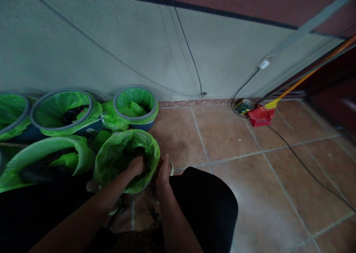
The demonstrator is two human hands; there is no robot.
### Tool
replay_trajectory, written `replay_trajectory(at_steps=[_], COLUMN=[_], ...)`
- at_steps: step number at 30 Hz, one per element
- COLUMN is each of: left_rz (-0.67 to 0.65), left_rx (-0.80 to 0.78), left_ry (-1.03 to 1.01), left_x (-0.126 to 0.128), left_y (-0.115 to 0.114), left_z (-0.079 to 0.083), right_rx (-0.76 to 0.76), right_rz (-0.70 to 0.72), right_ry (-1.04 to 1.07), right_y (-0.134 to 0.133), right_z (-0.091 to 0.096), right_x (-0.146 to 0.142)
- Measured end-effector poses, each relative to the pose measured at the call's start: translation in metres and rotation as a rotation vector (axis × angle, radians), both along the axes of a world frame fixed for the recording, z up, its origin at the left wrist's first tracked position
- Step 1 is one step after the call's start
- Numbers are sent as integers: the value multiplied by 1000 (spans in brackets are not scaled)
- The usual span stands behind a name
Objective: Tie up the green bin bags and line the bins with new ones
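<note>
A bin lined with a green plastic bag (101,164) stands between my knees, the bag folded out over its rim. My left hand (136,166) reaches down inside it; the fingers are lost in the dark interior, and I cannot tell whether they hold anything. Just outside the bin's right side is my right hand (164,171), its fingers stretched out and pointing up, with nothing visible in it. Whether it touches the bin is unclear.
More green-lined bins stand at left: a small round one (116,106), a larger one (36,123) and one nearer me (83,158). Along the wall are a cable (191,56), a tin can (244,105) and a red dustpan (261,115) with a yellow-headed broom (289,89).
</note>
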State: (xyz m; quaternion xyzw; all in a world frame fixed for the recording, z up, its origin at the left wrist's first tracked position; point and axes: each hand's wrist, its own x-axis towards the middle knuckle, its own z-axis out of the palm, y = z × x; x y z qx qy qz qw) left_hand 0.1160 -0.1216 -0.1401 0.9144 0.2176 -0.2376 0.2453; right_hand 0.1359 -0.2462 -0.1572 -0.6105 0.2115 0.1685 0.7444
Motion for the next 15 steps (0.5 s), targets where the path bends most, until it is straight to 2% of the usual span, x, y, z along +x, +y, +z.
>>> replay_trajectory(at_steps=[2, 4, 6, 8, 11, 15], left_rz=[98, 168, 148, 91, 37, -10], left_rx=[48, 28, -62, -149, -149, -36], left_ry=[-61, -176, -258, -270, -244, -227], left_x=[-3, -10, -20, -31, -44, -49], left_y=[3, -1, -13, -27, -46, -56], left_z=[16, 34, 47, 53, 52, 47], right_rx=[-84, -226, -353, -408, -347, -150], right_rz=[4, 20, 63, 109, 114, 25], right_ry=[-17, -60, -89, -102, -93, 15], right_y=[-3, -7, -11, -15, -17, -14], right_z=[10, 20, 28, 32, 27, 5], right_x=[-5, -12, -17, -21, -23, -24])
